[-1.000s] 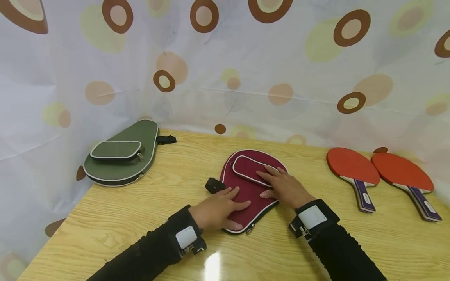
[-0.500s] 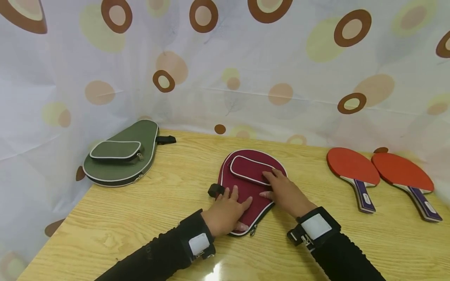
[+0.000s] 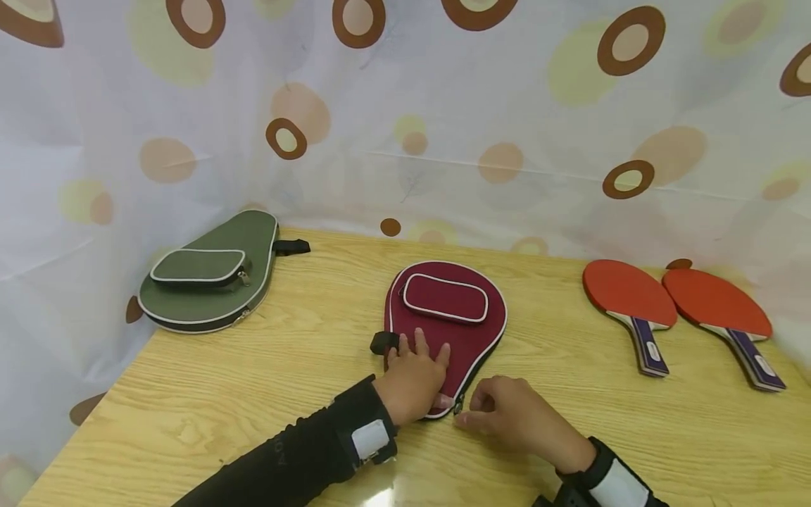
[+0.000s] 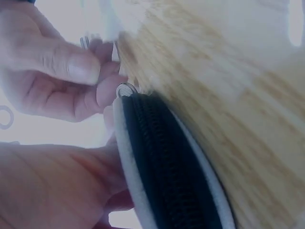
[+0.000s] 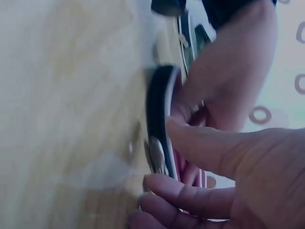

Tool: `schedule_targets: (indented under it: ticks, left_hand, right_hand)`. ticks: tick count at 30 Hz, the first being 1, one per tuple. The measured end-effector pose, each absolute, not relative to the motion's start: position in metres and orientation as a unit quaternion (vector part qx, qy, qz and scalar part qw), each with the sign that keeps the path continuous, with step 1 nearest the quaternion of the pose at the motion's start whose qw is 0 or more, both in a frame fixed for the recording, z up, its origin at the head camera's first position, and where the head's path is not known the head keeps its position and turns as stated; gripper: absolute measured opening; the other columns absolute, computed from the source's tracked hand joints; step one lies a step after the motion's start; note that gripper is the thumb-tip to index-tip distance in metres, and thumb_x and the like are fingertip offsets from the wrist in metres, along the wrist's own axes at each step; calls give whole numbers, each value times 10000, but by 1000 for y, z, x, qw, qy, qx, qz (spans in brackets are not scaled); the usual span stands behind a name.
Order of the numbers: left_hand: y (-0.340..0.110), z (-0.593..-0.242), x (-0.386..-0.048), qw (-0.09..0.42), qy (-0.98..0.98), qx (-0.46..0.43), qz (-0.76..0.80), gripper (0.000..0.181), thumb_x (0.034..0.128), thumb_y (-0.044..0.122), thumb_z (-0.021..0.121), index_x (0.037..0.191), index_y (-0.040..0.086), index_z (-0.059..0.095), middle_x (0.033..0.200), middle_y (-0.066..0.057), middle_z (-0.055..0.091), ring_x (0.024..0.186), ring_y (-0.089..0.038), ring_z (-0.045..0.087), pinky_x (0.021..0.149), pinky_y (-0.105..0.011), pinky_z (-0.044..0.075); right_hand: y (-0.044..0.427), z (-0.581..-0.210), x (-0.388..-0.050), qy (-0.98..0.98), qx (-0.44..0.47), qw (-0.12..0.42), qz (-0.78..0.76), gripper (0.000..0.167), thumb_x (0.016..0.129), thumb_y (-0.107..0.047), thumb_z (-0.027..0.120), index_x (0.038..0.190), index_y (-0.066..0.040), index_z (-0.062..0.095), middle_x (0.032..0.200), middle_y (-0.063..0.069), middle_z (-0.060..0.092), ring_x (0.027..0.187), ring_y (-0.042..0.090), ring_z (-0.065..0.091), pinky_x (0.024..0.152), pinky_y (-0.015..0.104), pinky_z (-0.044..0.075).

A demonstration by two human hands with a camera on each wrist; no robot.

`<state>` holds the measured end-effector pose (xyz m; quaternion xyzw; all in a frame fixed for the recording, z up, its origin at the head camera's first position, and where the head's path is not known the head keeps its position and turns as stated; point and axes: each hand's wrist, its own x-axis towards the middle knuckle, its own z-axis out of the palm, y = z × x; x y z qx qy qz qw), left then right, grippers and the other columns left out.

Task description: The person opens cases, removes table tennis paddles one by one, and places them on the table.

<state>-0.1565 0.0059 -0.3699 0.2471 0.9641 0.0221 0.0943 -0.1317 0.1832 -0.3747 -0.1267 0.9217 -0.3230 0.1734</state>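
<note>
A dark red paddle-shaped zip case (image 3: 472, 341) with white piping and a small pocket (image 3: 445, 297) lies flat on the table, its narrow end toward me. My left hand (image 3: 412, 386) rests on that narrow end, fingers spread, thumb by the edge. Beside the zip pull (image 3: 459, 404) at the case's lower right corner is my right hand (image 3: 516, 417), its fingers bent. In the right wrist view the metal pull (image 5: 156, 153) sits between thumb and fingertips, which stand apart; one fingertip is at its end. The left wrist view shows the black zip (image 4: 159, 157) along the side, closed where visible.
A green case (image 3: 209, 289) of the same shape lies at the table's back left. Two red table tennis bats (image 3: 629, 292) (image 3: 716, 303) lie at the right, handles toward me. A patterned white curtain (image 3: 405, 127) hangs behind the table.
My right hand has left the pocket and come down toward me to the zip pull. My left hand has shifted slightly right and stays on the case.
</note>
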Motion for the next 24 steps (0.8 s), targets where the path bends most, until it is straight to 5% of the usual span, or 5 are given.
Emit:
schedule_targets:
  ticks: [8, 16, 24]
  left_hand:
    - [6, -367, -157, 97, 965, 242, 24, 745, 899, 461, 689, 1523, 122, 465, 1494, -330, 418, 1342, -521, 447, 1008, -557, 478]
    - [4, -367, -160, 118, 959, 255, 43, 724, 907, 453, 708, 1517, 136, 479, 1497, -340, 407, 1347, -549, 420, 1023, -588, 454]
    - [3, -367, -164, 167, 947, 252, 103, 820, 855, 492, 767, 1513, 101, 473, 1527, -369, 331, 1369, -605, 320, 1056, -660, 374]
  right_hand:
    - [168, -378, -125, 932, -115, 134, -318, 243, 835, -101, 746, 644, -114, 597, 577, -63, 483, 525, 99, 439, 481, 222, 300]
    - [162, -378, -128, 947, -82, 138, -278, 235, 830, -31, 689, 642, -102, 568, 616, -1, 492, 554, 148, 456, 503, 269, 326]
    - [168, -377, -134, 962, -119, 117, -218, 152, 933, -11, 656, 800, -77, 625, 681, 7, 519, 624, 153, 478, 544, 311, 390]
